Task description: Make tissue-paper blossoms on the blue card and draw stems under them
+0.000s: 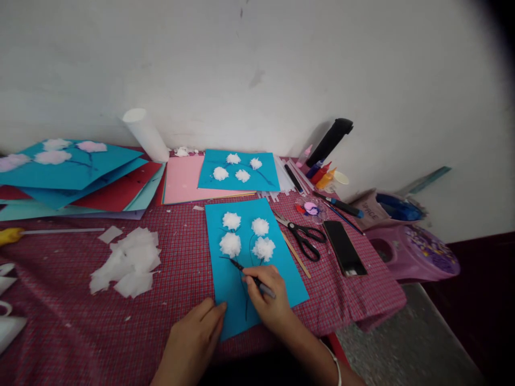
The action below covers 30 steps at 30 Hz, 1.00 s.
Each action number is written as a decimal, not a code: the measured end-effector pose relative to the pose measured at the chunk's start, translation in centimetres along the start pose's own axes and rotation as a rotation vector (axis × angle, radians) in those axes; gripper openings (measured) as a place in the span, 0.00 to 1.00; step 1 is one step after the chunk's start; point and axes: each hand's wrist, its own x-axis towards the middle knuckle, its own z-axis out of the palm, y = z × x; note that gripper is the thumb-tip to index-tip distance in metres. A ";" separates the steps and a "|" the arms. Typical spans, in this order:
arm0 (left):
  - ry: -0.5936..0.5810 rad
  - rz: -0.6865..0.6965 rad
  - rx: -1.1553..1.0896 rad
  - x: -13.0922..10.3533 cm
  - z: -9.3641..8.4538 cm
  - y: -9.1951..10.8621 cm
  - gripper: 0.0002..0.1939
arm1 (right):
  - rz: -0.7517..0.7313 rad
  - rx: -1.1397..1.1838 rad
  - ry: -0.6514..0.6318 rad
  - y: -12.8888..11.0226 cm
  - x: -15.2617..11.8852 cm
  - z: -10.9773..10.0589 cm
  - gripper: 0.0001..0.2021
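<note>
A blue sheet of paper (225, 316) lies slightly turned in front of me, with several fluffy white paper flowers (230, 245) on its upper half. Thin dark stem lines run down below them. Between the thumb and fingers of my right hand (269, 295) is a dark pen (259, 284) with a grey rear end; its tip meets the paper beside a short dark line under the left-hand flowers. My left hand (197, 335) rests at the sheet's lower left edge, fingers loosely bent and low on the paper, holding no tool.
White tissue squares (131, 260) are heaped on the left, below stacked coloured sheets (80, 166). Black scissors (308, 236), a wooden stick (296, 254) and a phone (345, 247) lie right. Behind stand a paper roll (145, 135), another flowered blue sheet (237, 184) and glue bottles (322, 174).
</note>
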 end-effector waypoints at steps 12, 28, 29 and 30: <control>0.071 -0.002 -0.004 0.5 -0.4 0.4 0.18 | 0.059 -0.041 0.001 -0.2 -1.2 -1.7 0.08; 0.058 0.007 -0.026 0.5 -0.6 0.3 0.15 | 0.206 0.201 0.158 1.9 0.5 -2.1 0.05; 0.064 0.008 -0.030 0.6 -0.7 0.4 0.15 | 0.186 0.159 0.148 1.9 0.5 -2.2 0.06; 0.071 0.009 -0.031 0.6 -0.8 0.5 0.15 | 0.165 0.116 0.141 1.9 0.4 -2.2 0.07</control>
